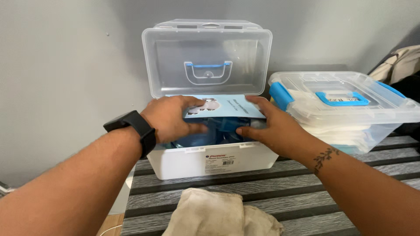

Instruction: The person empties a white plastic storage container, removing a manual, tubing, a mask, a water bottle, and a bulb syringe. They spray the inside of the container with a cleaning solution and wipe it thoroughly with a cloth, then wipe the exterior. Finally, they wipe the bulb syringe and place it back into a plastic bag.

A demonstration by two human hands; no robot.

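A white storage box (192,164) stands open on a slatted grey table, its clear lid (205,57) tipped up against the wall. Inside lies a light blue packet (229,107) over blue and clear plastic items. My left hand (173,119), with a black watch on its wrist, rests on the packet's left side, fingers spread and thumb pressing on the contents. At the packet's right edge my right hand (273,126) grips it, thumb underneath. Both hands are inside the box opening.
A second clear box (350,109) with blue latches and handle, lid closed, sits to the right and touches the open box. A beige cloth (218,216) lies at the table's front edge. A grey wall stands close behind. More fabric is at the far right.
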